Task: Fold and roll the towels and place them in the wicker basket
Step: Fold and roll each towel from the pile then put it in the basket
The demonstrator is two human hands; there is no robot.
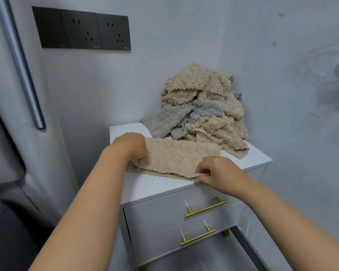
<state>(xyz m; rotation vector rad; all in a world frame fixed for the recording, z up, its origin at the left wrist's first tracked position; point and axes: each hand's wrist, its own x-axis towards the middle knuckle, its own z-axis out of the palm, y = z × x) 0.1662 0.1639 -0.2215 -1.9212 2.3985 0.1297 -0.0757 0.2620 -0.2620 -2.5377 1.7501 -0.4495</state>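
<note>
A beige towel lies folded into a long strip across the front of the white cabinet top. My left hand holds its left end, fingers tucked into the fabric and hidden. My right hand pinches the towel's near right corner at the scalloped edge. Behind the strip rises a heap of beige and grey towels, crumpled against the wall corner. No wicker basket is in view.
The cabinet has two grey drawers with brass handles, the lower drawer pulled slightly out. Black wall sockets sit at the upper left. A grey appliance with a long handle stands on the left. Walls close in behind and to the right.
</note>
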